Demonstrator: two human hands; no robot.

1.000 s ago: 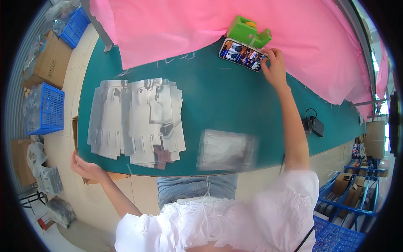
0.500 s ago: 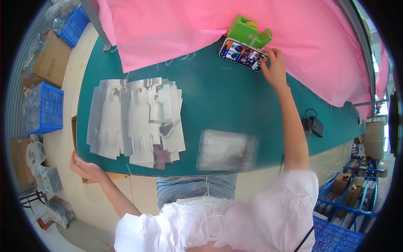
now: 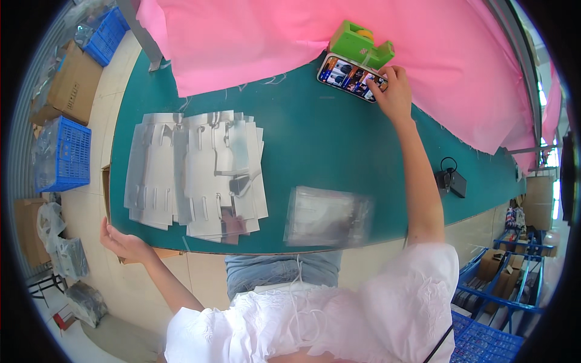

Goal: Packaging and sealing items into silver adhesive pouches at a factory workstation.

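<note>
A smartphone (image 3: 350, 78) with a lit screen of small pictures leans against a green tape dispenser (image 3: 357, 45) at the table's far side. At the phone's right end is my right hand (image 3: 393, 97), its thumb over the screen and its fingers bent at the edge. My left hand (image 3: 125, 243) rests off the table's near left corner, holding nothing, fingers extended beside a cardboard box (image 3: 106, 196). Two overlapping stacks of flat silvery sheets with slots (image 3: 154, 181) lie left on the green table (image 3: 290, 139). Near the front edge sits a pile of clear plastic sleeves (image 3: 327, 216).
Pink cloth (image 3: 254, 36) hangs over the far side, its frayed edge on the table. A small black device with a cable (image 3: 454, 181) lies at the right. Blue crates (image 3: 72, 156) and cartons (image 3: 74, 91) stand left; a blue rack (image 3: 502, 275) is at lower right.
My right thumb has shifted left across the phone's screen, and the pictures on it look slightly different. My left hand and the stacks stay where they were.
</note>
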